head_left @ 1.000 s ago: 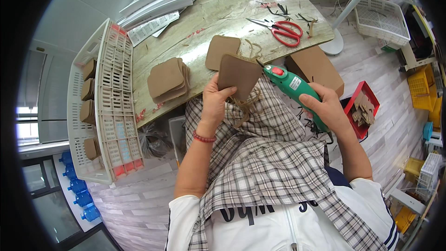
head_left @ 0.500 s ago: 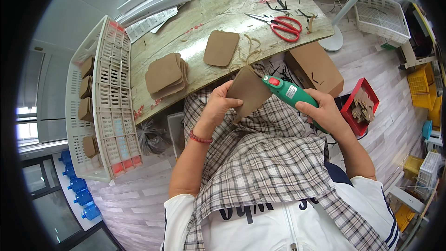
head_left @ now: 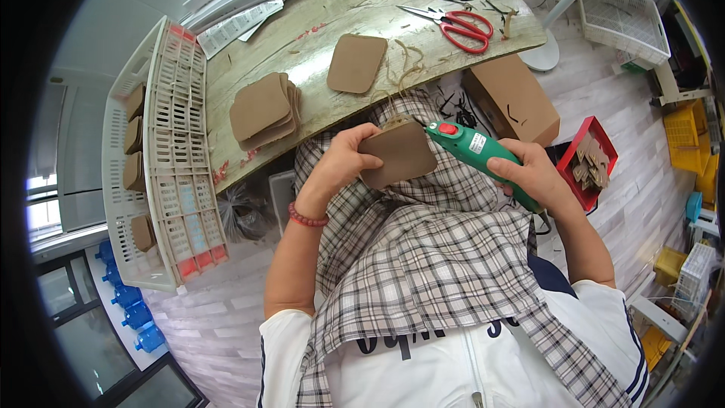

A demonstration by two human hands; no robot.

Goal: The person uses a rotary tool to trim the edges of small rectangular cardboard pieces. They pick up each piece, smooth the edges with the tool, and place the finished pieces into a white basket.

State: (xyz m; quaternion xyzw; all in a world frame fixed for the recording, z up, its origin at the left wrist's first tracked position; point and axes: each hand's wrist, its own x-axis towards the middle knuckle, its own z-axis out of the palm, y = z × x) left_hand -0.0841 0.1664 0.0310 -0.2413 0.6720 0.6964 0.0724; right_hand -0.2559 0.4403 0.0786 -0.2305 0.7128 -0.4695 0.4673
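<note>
Over my lap, my left hand [head_left: 351,157] pinches a flat brown rounded-corner panel [head_left: 400,155] by its left side, thumb on the upper face. A thin ragged strip shows along the panel's far edge. In my right hand [head_left: 526,171] is a green handheld electric cutter [head_left: 477,149] with a red switch, its nose at the panel's upper right edge. The blade itself is too small to make out. On the table [head_left: 325,0] lie one similar single panel [head_left: 357,64] and a stack of brown panels [head_left: 262,111] near the front edge.
Red-handled scissors [head_left: 466,31], thin trimmings and papers [head_left: 242,0] lie on the table. At left stands a white plastic crate [head_left: 181,159] with more brown pieces. On the right are a cardboard box [head_left: 516,102] and a red tray [head_left: 610,153] of brown scraps.
My left hand has turned the panel so that a different edge faces away, and moved slightly left. The cutter remains in my right hand beside the panel. The whole view has shifted a little.
</note>
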